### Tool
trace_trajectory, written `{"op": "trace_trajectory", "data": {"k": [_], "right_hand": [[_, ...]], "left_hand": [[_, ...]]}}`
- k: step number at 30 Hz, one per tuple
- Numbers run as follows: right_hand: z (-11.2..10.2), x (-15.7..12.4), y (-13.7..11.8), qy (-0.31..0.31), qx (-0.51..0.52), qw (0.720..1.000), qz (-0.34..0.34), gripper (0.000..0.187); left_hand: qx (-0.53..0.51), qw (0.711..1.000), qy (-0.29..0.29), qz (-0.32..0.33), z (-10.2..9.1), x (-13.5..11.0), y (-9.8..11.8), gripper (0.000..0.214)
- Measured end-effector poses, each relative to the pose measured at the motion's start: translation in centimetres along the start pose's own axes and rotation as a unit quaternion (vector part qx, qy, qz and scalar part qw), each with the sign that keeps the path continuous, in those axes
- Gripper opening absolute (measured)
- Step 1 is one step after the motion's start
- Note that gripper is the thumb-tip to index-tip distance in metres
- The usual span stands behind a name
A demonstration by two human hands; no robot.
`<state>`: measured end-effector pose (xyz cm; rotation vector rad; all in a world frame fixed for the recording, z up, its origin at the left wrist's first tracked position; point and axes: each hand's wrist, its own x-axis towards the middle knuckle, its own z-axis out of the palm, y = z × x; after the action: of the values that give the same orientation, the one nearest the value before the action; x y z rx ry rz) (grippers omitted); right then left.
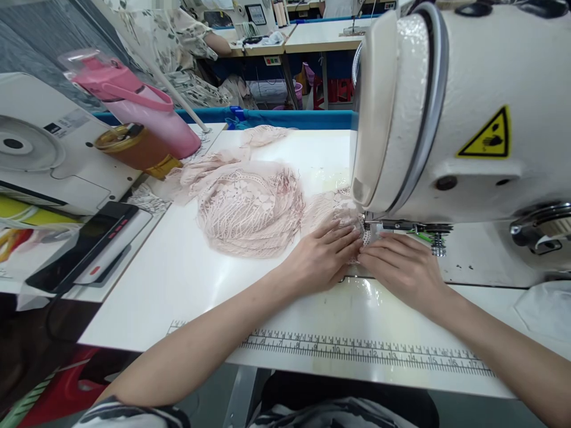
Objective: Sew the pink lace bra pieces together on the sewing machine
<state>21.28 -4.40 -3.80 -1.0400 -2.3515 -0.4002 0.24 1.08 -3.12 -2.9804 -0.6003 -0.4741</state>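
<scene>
A pale pink lace fabric [250, 208] lies bunched on the white table, and a narrow part of it runs under the sewing machine [401, 119]. My left hand [328, 252] rests flat on the lace just left of the presser foot, its fingers stretched out. From the other side, my right hand [401, 267] reaches to the lace edge in front of the presser foot. Its fingers are long and close together, and its thumb is hidden. The fingertips of both hands nearly meet. The needle area is partly covered by the hands and machine head.
A printed ruler [357, 349] runs along the table's front edge. To the left are a pink bottle [147, 113], a brown jar [134, 145], a black phone-like device [84, 246] and another white machine [57, 142]. A person in a patterned garment [165, 47] sits beyond.
</scene>
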Motion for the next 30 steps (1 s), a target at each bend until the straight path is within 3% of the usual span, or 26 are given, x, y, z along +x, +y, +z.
{"op": "trace_trajectory", "data": {"k": [21,30], "right_hand": [[0.2,-0.4,0.5,0.001,-0.016,1.0,0.016,0.021],[-0.1,-0.7,1.4,-0.074,0.019,0.995,0.066,0.027]], "left_hand": [[0.062,0.998,0.005,-0.033,0.4,0.6,0.7,0.042],[0.085,0.996,0.019,-0.034,0.4,0.7,1.2,0.042]]}}
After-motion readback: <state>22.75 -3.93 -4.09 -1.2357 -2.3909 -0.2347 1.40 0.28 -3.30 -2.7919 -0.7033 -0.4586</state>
